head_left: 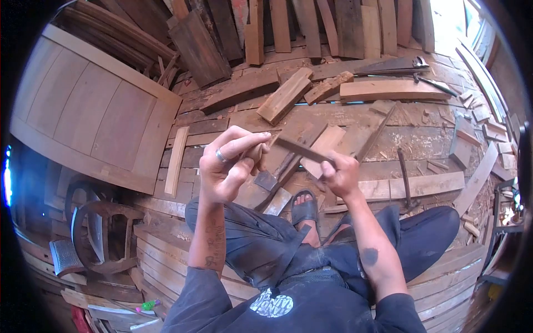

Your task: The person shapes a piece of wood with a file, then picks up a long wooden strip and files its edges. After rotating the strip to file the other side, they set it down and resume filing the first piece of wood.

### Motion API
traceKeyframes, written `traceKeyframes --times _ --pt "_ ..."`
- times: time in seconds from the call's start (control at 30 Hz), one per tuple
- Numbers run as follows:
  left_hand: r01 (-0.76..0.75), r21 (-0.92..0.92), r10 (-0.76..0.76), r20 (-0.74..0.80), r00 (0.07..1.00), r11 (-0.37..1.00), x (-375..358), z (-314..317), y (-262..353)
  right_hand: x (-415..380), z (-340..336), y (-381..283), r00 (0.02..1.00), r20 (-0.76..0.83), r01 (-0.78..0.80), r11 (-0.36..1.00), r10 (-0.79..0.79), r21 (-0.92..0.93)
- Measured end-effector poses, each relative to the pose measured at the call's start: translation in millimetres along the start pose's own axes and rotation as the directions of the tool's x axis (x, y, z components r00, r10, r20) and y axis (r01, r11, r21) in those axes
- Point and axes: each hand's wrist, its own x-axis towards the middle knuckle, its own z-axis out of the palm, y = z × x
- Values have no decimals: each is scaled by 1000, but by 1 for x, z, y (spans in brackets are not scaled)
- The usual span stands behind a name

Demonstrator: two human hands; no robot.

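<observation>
My right hand (pixel 341 176) is closed round the near end of a flat dark strip (pixel 304 150), which slants up and left over my lap. Its kind is not clear. My left hand (pixel 232 164), with a ring on one finger, is raised at the strip's far end, fingers curled and pinched together. What those fingers hold, if anything, is hidden. Below the hands, on the floor, lie a flat board (pixel 297 136) and a dark metal-looking block (pixel 266 181).
Short timber blocks (pixel 286 95), a handsaw (pixel 388 67), a claw hammer (pixel 436 85) and another hammer (pixel 404 180) lie ahead and to the right among shavings. A panelled wooden door (pixel 91 105) leans at left, above a curved wooden frame (pixel 105 236). Upright planks (pixel 311 28) line the back.
</observation>
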Motion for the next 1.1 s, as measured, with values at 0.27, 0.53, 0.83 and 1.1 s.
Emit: traceKeyframes --times 0.27,0.53,0.83,1.1 --pt "-81 -117 89 64 994 990 4 -7 -13 -46 -5 62 945 -40 -316 939 324 139" --pt "-1 -167 9 43 999 986 2 -3 -7 -35 -15 27 960 -26 -263 929 279 259" --pt "-18 -156 32 91 995 988 2 3 -8 10 -15 -65 940 -6 333 911 -342 242" --pt "133 -316 -138 5 990 939 -8 9 6 19 -11 -71 948 -22 306 894 -316 329"
